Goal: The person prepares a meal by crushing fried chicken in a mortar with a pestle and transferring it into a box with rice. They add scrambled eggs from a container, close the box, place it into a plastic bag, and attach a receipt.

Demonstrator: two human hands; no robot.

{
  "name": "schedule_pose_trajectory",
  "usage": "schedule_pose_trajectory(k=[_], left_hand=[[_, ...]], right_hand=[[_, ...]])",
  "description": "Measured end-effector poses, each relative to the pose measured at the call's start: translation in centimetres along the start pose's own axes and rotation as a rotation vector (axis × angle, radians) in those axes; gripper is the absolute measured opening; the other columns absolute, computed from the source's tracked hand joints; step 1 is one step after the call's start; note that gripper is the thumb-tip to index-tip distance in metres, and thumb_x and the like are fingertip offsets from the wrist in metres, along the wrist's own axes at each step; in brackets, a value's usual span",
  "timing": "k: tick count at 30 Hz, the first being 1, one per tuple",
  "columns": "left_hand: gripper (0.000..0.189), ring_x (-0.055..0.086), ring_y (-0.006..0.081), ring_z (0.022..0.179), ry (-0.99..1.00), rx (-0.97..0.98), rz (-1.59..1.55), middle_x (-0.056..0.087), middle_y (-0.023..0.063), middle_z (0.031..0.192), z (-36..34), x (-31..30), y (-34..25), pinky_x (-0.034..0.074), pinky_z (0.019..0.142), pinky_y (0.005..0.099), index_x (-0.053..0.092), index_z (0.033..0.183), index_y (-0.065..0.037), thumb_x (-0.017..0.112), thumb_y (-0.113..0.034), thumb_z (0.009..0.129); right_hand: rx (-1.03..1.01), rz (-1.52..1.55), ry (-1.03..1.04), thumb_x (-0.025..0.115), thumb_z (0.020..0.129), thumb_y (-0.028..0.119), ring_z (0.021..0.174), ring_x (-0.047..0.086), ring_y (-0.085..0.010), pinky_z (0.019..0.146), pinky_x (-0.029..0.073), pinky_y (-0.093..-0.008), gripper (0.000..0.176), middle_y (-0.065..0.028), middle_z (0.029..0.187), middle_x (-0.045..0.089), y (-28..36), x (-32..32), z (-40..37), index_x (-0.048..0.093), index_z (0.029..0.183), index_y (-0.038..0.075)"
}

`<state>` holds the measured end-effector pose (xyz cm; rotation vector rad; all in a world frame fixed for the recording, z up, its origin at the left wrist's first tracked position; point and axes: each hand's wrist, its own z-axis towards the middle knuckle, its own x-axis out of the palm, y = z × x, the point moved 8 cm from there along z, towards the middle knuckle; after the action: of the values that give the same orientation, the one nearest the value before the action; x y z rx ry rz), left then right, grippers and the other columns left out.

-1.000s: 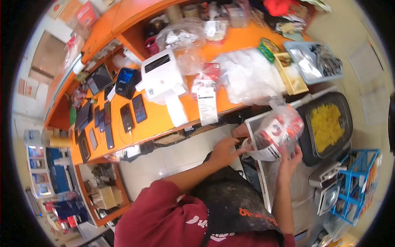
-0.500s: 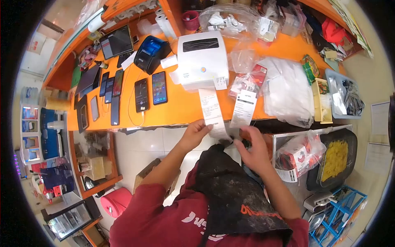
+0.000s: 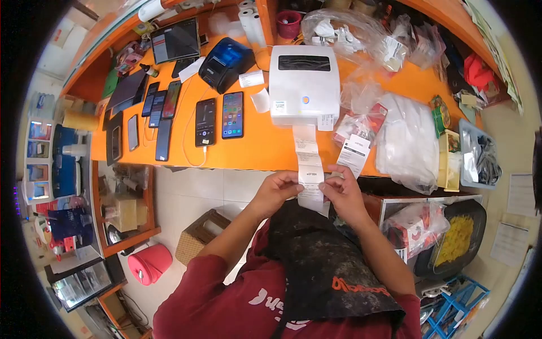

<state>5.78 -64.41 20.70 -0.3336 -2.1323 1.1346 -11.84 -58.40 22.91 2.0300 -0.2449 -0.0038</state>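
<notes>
A white label printer (image 3: 305, 85) stands on the orange counter, and a long printed paper strip (image 3: 308, 148) hangs from its front over the counter's edge. My left hand (image 3: 279, 191) pinches the strip's left edge between thumb and fingers. On the opposite edge, my right hand (image 3: 344, 195) is closed with its thumb on the paper. The strip is stretched between both hands, its lower end hanging over the black apron (image 3: 322, 265). Just above my right hand, a separate printed slip (image 3: 354, 153) lies at the counter's edge, beside a clear plastic bag with red packaging (image 3: 367, 118).
Several phones (image 3: 232, 114) lie on the counter's left side, near a black receipt printer (image 3: 226, 65) and a tablet (image 3: 175, 40). White plastic bags (image 3: 407, 141) are stacked at right. Below stand a wicker box (image 3: 199, 240), a pink bin (image 3: 149, 263) and a black tray of yellow food (image 3: 454, 240).
My right hand has come up to the strip and closed on its right edge. The strip is now held flatter between both hands. The camera view has shifted slightly.
</notes>
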Motion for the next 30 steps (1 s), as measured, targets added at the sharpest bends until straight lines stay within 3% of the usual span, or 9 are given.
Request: schedule_pose_trajectory(k=[5,8,14,23,26,28,30], left_hand=[[0.021,0.069,0.0169,0.106,-0.063,-0.063,-0.085,0.071,0.0064,0.116,0.2,0.4,-0.2,0.058,0.092,0.0369,0.067,0.119,-0.003,0.065,0.000,0.099],[0.022,0.070,0.0194,0.107,-0.111,-0.111,-0.212,0.071,0.0071,0.116,0.3,0.6,-0.3,0.061,0.089,0.0419,0.066,0.120,-0.005,0.065,0.000,0.099],[0.026,0.070,0.0211,0.108,-0.154,-0.127,-0.195,0.069,0.0070,0.118,0.4,0.8,-1.0,0.062,0.087,0.0460,0.062,0.125,-0.007,0.064,-0.001,0.099],[0.026,0.070,0.0227,0.106,-0.127,-0.132,-0.265,0.070,0.0089,0.118,-3.2,1.5,2.1,0.061,0.090,0.0449,0.060,0.127,-0.006,0.064,-0.006,0.101],[0.027,0.071,0.0237,0.105,-0.129,-0.129,-0.279,0.070,0.0105,0.118,-5.3,2.0,3.3,0.061,0.090,0.0440,0.058,0.128,-0.004,0.063,-0.007,0.101],[0.028,0.071,0.0242,0.105,-0.133,-0.107,-0.248,0.070,0.0115,0.118,-6.3,2.1,4.3,0.062,0.089,0.0438,0.057,0.129,-0.003,0.063,-0.007,0.102],[0.024,0.070,0.0212,0.098,-0.164,-0.090,-0.192,0.071,0.0100,0.111,-6.7,2.1,4.7,0.060,0.082,0.0377,0.061,0.124,-0.003,0.063,-0.009,0.101]], right_hand=[[0.088,0.305,0.004,0.069,0.097,0.005,0.092,0.068,-0.0140,0.075,0.057,-0.0295,0.054,-0.0089,0.107,0.070,-2.4,-0.5,-0.7,0.042,0.143,0.006],[0.243,0.297,0.154,0.071,0.095,0.004,0.095,0.070,-0.0160,0.076,0.060,-0.0319,0.060,-0.0082,0.109,0.071,-3.0,-0.2,-2.6,0.042,0.147,0.006],[0.287,0.275,0.305,0.073,0.092,0.004,0.088,0.071,-0.0219,0.073,0.063,-0.0335,0.062,-0.0109,0.107,0.070,-3.4,0.8,-5.5,0.044,0.147,0.006],[0.108,0.264,0.211,0.071,0.093,0.003,0.084,0.072,-0.0220,0.071,0.064,-0.0347,0.061,-0.0109,0.107,0.070,-4.1,2.1,-9.3,0.044,0.148,0.005],[0.055,0.253,0.181,0.068,0.094,-0.002,0.091,0.072,-0.0195,0.070,0.062,-0.0313,0.061,-0.0105,0.106,0.072,-4.0,3.0,-10.5,0.041,0.149,0.004],[0.012,0.102,0.132,0.067,0.094,-0.001,0.091,0.072,-0.0203,0.071,0.061,-0.0312,0.060,-0.0127,0.107,0.072,-5.2,3.2,-10.4,0.040,0.148,0.003],[-0.019,0.006,0.083,0.067,0.095,0.000,0.090,0.072,-0.0205,0.072,0.060,-0.0311,0.060,-0.0140,0.106,0.071,-6.7,3.4,-10.0,0.040,0.148,0.002]])
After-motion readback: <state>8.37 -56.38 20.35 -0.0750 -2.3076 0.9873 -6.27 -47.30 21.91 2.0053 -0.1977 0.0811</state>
